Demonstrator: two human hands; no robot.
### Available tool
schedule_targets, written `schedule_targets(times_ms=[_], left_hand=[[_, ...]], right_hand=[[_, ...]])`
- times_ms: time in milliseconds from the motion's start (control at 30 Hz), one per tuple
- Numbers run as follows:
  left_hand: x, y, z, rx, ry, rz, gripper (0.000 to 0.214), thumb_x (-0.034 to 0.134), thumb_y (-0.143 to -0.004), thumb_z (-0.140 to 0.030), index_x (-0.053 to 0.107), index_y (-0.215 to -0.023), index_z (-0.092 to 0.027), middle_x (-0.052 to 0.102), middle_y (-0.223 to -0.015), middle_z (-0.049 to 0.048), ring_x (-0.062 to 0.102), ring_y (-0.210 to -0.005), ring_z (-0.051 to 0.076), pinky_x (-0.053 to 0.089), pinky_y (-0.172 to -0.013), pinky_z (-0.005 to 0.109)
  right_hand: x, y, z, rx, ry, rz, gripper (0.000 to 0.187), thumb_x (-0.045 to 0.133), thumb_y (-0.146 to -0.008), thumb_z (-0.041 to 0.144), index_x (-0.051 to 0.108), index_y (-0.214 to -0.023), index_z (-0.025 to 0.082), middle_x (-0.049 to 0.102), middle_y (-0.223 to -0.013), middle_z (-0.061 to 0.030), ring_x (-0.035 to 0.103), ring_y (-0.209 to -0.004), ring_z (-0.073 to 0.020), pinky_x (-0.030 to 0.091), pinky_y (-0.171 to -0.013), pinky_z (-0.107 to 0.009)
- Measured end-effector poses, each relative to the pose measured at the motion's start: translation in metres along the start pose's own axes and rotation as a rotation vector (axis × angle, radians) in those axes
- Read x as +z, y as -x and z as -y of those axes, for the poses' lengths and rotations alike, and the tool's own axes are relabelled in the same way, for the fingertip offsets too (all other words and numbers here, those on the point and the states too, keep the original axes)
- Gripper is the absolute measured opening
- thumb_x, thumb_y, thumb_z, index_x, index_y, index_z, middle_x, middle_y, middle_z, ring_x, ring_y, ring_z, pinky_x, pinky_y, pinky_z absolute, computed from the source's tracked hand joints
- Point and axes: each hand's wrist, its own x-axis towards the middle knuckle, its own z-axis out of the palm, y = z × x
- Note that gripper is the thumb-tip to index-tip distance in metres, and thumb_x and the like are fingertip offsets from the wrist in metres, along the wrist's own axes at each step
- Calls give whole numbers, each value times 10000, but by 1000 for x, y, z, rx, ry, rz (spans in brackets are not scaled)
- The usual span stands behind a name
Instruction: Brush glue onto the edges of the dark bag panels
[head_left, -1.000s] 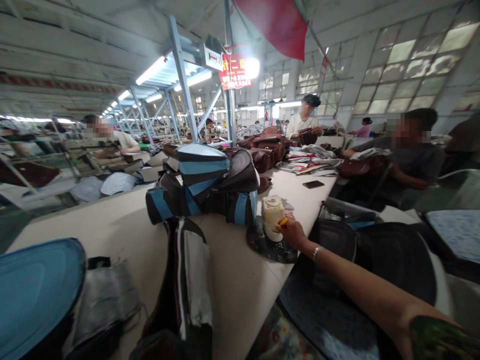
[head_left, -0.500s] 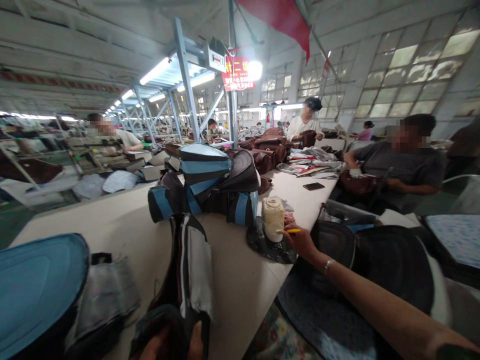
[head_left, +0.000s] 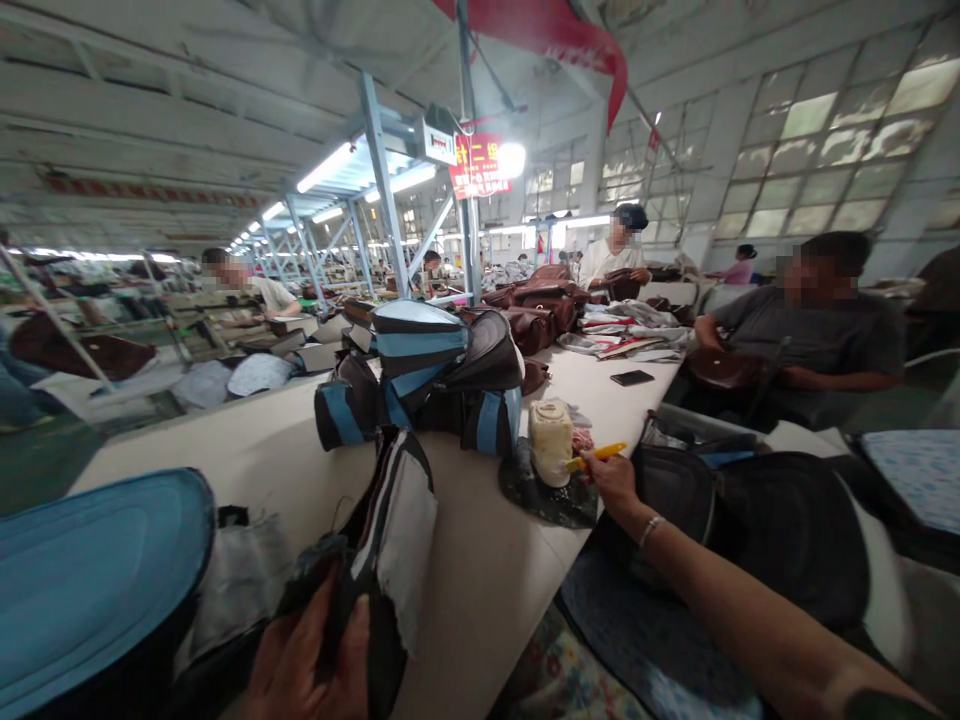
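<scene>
My right hand (head_left: 613, 478) reaches out over the long white table (head_left: 480, 570) and pinches a thin yellow tool (head_left: 596, 458) beside a cream-coloured spool (head_left: 550, 441) standing on a dark round dish (head_left: 546, 497). At the bottom of the view, my left hand (head_left: 311, 660) grips the edge of a black, grey and white bag piece (head_left: 390, 540) that stands up from the table. A blue padded panel (head_left: 90, 580) lies to its left.
A stack of blue and black bags (head_left: 427, 380) sits mid-table, with brown bags (head_left: 536, 300) and a phone (head_left: 631, 378) farther back. A black bag (head_left: 757, 520) rests at my right. Several people work at the tables around.
My right hand has drawn back a little from the spool with the yellow tool lifted. My left hand has come up into view and taken hold of the bag piece.
</scene>
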Motion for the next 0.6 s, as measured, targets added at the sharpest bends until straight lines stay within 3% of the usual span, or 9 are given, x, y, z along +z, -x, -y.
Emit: schedule_targets(times_ms=[133, 300, 433, 500, 600], left_hand=[[-13, -12, -6, -56, 2, 7, 415, 512, -894, -456, 590, -1265, -288, 647, -1205, 54, 623, -1110, 265, 485, -974, 412], [-29, -19, -20, -102, 121, 34, 381, 537, -894, -453, 617, -1239, -312, 645, -1204, 2, 607, -1133, 189, 460, -1024, 293], [-42, -24, -23, -167, 216, 97, 376, 545, -889, -459, 635, -1218, -301, 638, -1201, 11, 592, -1144, 186, 450, -1032, 298], [-46, -27, -26, -212, 256, 124, 370, 549, -887, -462, 643, -1203, -295, 631, -1212, 18, 572, -1171, 197, 434, -1049, 323], [-47, -33, -32, -255, 329, 153, 372, 548, -885, -470, 653, -1189, -283, 639, -1196, 28, 575, -1157, 208, 433, -1046, 348]], right_hand=[[-8, 4, 12, -35, 62, -7, 508, 520, -811, 621, 640, -612, 170, 642, -515, -59, 624, -503, -210, 388, -442, -266], [-19, 21, 46, -139, 92, 44, 488, 512, -779, 633, 588, -561, 204, 620, -517, -71, 577, -503, -209, 358, -480, -292], [-30, 27, 73, -213, 94, 61, 478, 550, -728, 648, 473, -490, 241, 528, -445, -62, 488, -450, -200, 312, -493, -330], [-33, 28, 97, -247, 85, 66, 465, 578, -717, 642, 483, -510, 237, 533, -468, -60, 491, -472, -202, 322, -514, -341], [-41, 41, 155, -291, 26, 107, 403, 581, -775, 585, 592, -631, 208, 587, -544, -38, 544, -536, -192, 376, -545, -321]])
